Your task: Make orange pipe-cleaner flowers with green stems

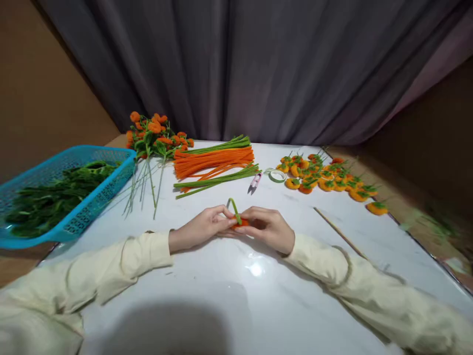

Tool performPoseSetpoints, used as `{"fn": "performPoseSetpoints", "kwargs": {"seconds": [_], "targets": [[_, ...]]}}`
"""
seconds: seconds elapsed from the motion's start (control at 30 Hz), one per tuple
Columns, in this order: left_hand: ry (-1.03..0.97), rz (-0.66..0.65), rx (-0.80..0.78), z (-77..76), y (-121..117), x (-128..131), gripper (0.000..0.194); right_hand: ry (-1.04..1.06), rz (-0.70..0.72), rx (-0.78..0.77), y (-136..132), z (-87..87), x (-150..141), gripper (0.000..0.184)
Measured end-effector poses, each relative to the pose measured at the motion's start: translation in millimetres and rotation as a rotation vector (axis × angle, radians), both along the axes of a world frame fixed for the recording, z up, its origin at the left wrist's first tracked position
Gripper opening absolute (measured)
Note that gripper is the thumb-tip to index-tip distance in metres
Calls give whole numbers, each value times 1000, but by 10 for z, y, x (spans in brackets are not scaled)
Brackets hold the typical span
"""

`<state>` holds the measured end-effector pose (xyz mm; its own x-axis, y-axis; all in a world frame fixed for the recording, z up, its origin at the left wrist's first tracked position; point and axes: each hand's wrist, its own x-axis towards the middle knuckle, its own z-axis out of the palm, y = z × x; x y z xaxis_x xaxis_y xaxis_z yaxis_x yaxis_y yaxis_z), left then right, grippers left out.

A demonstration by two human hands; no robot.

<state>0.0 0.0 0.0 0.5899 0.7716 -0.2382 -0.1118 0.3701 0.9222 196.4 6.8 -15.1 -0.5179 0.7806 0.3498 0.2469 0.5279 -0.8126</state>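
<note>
My left hand (199, 228) and my right hand (268, 228) meet at the middle of the white table (236, 296), fingers pinched together. Between them sits a small orange pipe-cleaner piece (242, 223) with a green pipe cleaner (234, 209) curling up out of it. Both hands grip this piece, the left from the left side, the right cupping it from the right. Cream sleeves cover both forearms.
A blue basket (79, 214) of green leaves stands at the left. Finished orange flowers on stems (153, 135), a pile of orange and green pipe cleaners (214, 162), small snips (254, 181), a tape roll (277, 175), several orange pieces (325, 175) and a thin wooden stick (340, 232) lie beyond.
</note>
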Motion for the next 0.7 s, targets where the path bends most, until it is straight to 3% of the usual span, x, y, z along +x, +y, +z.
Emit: {"fn": "performPoseSetpoints", "kwargs": {"seconds": [0.23,0.7], "targets": [[19,-14,-119,28,73,-29,34,34,-20,-52,-3,-13,-17,26],[-7,16,-104,-29,66,-24,33,12,-60,-87,-32,13,-45,26]]}}
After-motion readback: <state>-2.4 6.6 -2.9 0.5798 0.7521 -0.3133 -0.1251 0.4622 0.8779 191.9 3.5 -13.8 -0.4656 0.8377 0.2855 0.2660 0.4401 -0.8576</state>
